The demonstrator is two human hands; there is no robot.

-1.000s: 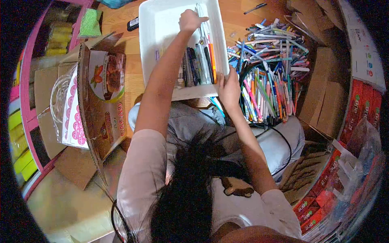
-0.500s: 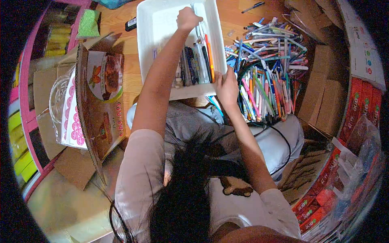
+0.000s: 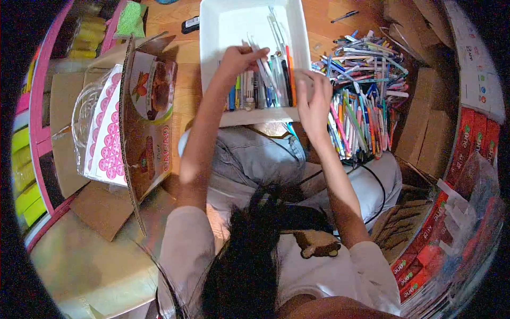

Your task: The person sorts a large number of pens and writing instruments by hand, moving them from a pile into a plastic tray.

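A white tray [image 3: 255, 116] holds a row of upright-lying pens [image 3: 252, 90] along its near end, with an orange pen [image 3: 290, 80] at the right. My left hand [image 3: 239, 57] is over the tray, its fingers closed on a clear pen [image 3: 261, 65] that slants down toward the row. At the tray's right wall is my right hand [image 3: 315, 98], fingers apart and bent around the near right corner, with nothing visible in them. Right of the tray lies a large heap of mixed pens [image 3: 366, 69], partly behind my right hand.
An open cardboard box [image 3: 146, 117] with pink-dotted packs [image 3: 109, 135] stands at the left. A black object [image 3: 190, 24] and a single pen [image 3: 344, 16] lie on the wooden floor. Red packs [image 3: 467, 138] line the right side. A black cable [image 3: 380, 183] crosses the lap.
My left hand has come down toward the near end of the tray, with a pen slanting from it. My right hand's fingers have spread. The whole view has shifted slightly.
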